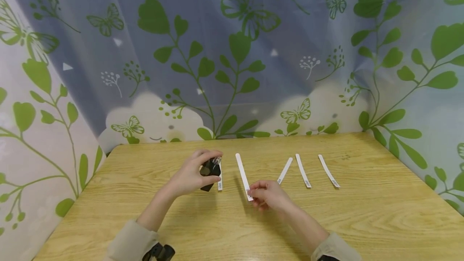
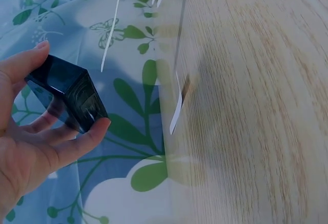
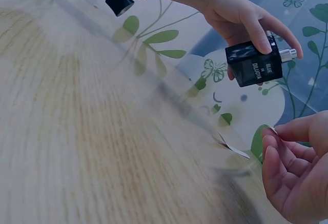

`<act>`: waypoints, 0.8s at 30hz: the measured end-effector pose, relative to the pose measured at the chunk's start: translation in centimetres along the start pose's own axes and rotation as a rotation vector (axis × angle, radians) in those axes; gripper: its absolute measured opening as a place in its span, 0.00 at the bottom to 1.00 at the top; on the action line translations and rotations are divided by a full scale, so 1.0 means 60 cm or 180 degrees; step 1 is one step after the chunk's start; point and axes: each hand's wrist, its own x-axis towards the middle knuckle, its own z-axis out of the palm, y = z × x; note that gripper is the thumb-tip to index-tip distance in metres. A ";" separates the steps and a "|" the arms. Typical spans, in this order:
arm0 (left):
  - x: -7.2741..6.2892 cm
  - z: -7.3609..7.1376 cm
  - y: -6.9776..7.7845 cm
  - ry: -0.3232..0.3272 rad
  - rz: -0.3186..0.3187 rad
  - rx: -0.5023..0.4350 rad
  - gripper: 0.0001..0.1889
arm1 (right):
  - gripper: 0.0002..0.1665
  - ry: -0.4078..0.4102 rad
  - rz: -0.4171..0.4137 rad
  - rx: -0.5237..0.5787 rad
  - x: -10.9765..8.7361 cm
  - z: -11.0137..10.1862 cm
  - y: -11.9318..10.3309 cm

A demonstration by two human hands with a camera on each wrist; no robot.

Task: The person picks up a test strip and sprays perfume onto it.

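My left hand (image 1: 186, 176) grips a dark square perfume bottle (image 1: 209, 171) above the table, thumb and fingers around its sides. In the right wrist view the perfume bottle (image 3: 254, 66) lies tilted, with pale lettering on one face and its silver spray nozzle (image 3: 288, 55) uncapped. My right hand (image 1: 270, 196) pinches a white paper test strip (image 1: 242, 172) by its printed lower end. The strip's rounded end points up and away, right of the bottle. Behind the bottle another test strip (image 1: 220, 184) lies on the table, partly hidden.
Three more white strips, a slanted one (image 1: 285, 170), a middle one (image 1: 303, 171) and a rightmost one (image 1: 328, 171), lie on the wooden table (image 1: 232, 233) to the right. A leaf-patterned curtain (image 1: 232, 92) hangs behind the table's far edge.
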 end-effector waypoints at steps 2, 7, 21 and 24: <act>-0.002 -0.001 0.000 -0.0021 0.0001 -0.0026 0.31 | 0.09 0.0070 0.0038 0.0025 0.006 -0.002 0.000; -0.006 -0.003 -0.001 -0.0047 -0.0023 -0.0023 0.31 | 0.10 0.0265 0.0104 0.0129 0.024 -0.006 -0.005; -0.014 -0.009 -0.012 -0.0049 -0.0001 -0.0055 0.30 | 0.08 0.0686 0.0151 -0.0006 0.087 0.009 0.010; -0.014 -0.009 -0.012 -0.0052 0.0021 -0.0053 0.30 | 0.07 0.0698 0.0136 -0.0074 0.097 0.013 0.019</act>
